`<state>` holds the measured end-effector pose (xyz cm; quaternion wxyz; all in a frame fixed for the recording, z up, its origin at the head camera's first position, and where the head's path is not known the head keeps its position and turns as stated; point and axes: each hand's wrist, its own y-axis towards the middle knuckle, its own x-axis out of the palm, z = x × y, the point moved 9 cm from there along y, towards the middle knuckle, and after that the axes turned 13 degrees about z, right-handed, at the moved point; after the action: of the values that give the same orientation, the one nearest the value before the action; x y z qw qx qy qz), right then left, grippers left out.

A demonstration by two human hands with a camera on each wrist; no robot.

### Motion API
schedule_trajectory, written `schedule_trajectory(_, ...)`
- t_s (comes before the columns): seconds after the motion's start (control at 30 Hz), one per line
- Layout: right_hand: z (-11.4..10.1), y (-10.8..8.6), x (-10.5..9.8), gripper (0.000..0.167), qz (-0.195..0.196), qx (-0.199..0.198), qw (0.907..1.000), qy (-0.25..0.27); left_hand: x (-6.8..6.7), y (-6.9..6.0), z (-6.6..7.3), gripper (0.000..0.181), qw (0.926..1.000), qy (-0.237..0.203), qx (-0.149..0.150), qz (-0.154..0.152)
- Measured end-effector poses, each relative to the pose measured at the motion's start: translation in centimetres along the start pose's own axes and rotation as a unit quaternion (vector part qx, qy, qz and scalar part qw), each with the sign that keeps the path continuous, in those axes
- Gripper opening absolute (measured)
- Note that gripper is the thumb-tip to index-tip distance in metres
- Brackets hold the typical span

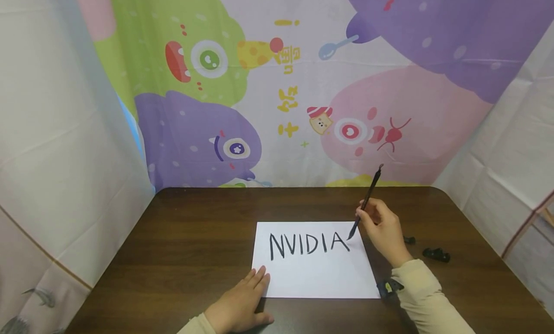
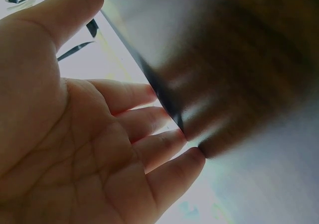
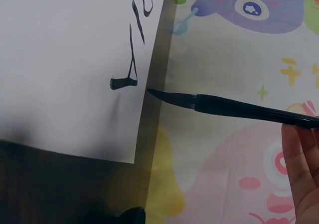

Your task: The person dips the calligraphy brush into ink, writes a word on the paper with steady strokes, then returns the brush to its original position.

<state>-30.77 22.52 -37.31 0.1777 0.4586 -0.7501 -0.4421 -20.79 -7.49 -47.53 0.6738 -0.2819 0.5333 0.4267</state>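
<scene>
White paper (image 1: 320, 278) lies on the table with "NVIDIA" in black strokes across its upper half. My right hand (image 1: 385, 230) pinches a dark brush (image 1: 368, 197), its tip low beside the right leg of the final A. In the right wrist view the brush (image 3: 234, 107) points at the paper (image 3: 65, 59), and part of my right hand (image 3: 301, 169) shows at the right edge. My left hand (image 1: 242, 300) rests with spread fingers at the paper's lower left corner. In the left wrist view the palm of my left hand (image 2: 99, 144) shows, fingers extended to the table surface.
Small dark objects (image 1: 436, 254) lie on the table (image 1: 186, 247) right of the paper, one partly behind my right wrist. A black item with a yellow-green mark (image 1: 389, 288) is at my right cuff, by the paper's lower right corner. A cartoon-printed curtain (image 1: 285, 166) hangs behind.
</scene>
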Motion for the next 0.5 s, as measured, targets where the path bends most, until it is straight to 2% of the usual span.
schedule_trajectory(0.23, -0.2, 0.7, -0.9, 0.029, 0.014, -0.012, 0.9998, -0.005, 0.1, 0.0, -0.1, 0.086, 1.0000, 0.007, 0.000, 0.000)
schedule_trajectory(0.5, -0.5, 1.9, -2.3, 0.036, 0.013, -0.010, 0.9996, -0.022, 0.2, 0.0, -0.2, 0.087, 1.0000, 0.005, -0.001, 0.001)
